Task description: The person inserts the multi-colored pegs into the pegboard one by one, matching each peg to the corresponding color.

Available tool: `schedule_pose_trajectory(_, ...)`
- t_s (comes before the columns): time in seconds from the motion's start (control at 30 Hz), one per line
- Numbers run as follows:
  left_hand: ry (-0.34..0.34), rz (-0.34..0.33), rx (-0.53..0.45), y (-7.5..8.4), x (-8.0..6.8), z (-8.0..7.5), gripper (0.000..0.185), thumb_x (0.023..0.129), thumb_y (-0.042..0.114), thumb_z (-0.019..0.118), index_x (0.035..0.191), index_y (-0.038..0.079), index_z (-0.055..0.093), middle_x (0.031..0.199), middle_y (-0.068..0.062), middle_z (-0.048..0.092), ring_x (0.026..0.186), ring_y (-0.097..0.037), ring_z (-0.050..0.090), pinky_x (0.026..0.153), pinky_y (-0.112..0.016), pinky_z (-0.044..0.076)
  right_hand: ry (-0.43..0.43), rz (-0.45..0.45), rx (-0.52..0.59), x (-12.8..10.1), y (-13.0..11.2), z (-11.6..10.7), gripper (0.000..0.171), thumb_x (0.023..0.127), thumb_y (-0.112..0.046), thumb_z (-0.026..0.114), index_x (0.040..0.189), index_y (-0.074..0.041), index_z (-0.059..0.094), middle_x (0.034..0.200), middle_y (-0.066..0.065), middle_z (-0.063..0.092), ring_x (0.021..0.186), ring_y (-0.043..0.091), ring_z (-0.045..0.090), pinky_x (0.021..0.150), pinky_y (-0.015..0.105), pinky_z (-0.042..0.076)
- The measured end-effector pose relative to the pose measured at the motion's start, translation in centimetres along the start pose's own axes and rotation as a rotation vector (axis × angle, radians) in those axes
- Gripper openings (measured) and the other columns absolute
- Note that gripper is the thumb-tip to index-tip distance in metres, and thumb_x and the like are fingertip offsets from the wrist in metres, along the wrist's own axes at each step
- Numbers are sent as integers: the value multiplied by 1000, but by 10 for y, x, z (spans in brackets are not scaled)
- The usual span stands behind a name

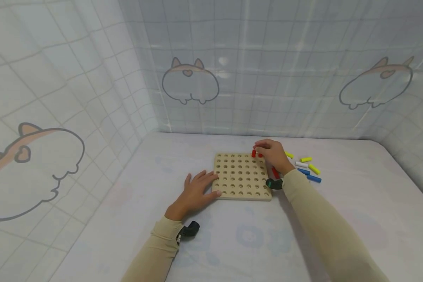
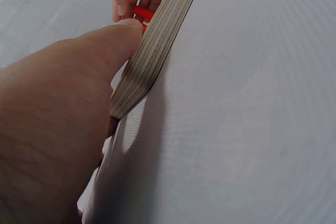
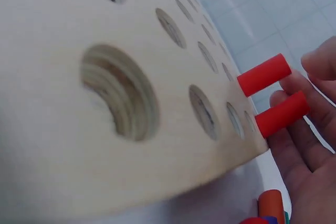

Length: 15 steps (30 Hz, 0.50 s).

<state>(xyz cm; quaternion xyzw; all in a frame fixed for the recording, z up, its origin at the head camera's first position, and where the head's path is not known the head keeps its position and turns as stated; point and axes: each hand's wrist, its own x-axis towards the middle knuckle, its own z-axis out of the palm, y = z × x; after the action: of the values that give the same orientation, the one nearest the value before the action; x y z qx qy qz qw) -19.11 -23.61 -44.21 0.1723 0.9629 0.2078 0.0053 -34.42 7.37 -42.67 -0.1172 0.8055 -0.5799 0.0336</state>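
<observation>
A square wooden board (image 1: 236, 176) with rows of round holes lies on the table. My left hand (image 1: 194, 194) rests at its left edge, fingers extended over the rim and thumb by the near corner. Two red pegs stand upright in the far right corner: one (image 3: 264, 74) in from the corner, the other (image 3: 283, 114) close to it. Just behind and beside them is my right hand (image 1: 275, 154), its fingers loosely bent. In the right wrist view its thumb (image 3: 321, 60) is apart from the pegs, and no peg is pinched.
Right of the board lie a loose red peg (image 1: 275, 172), blue pegs (image 1: 314, 178), a white peg (image 1: 301, 164) and several yellow pegs (image 1: 314, 169). A patterned curtain (image 1: 275, 78) hangs behind the table's far edge, with another (image 1: 56, 98) on the left.
</observation>
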Motion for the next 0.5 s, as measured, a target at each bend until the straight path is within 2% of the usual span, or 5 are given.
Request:
schedule_pose_trajectory(0.13,-1,1,3,0,0,0,68,97,61,51,154,27,41,160,3,35,151,-24,19,116,-64,-3,56,30,10,-3,2,-8,33,99,-28,65,125,-6,67,117,5,71,109,20,63,91,33,51)
schedule_pose_trajectory(0.2,3,1,3,0,0,0,68,97,61,51,155,27,41,160,4,35,151,-24,19,116,-64,-3,66,31,36,-7,2,-13,37,100,-29,65,127,-4,65,119,7,70,110,22,63,92,33,52)
schedule_pose_trajectory(0.37,6,4,5,0,0,2,67,97,60,52,154,26,42,160,3,36,151,-24,20,116,-65,-2,74,53,94,-21,-2,-23,44,100,-32,64,132,-2,60,122,11,68,110,27,65,95,38,53)
schedule_pose_trajectory(0.5,4,1,5,-2,-1,3,68,97,62,51,154,27,41,160,4,35,151,-23,19,116,-64,-2,76,80,83,-33,-3,-28,49,99,-38,65,133,-4,59,122,10,68,110,27,64,97,41,52)
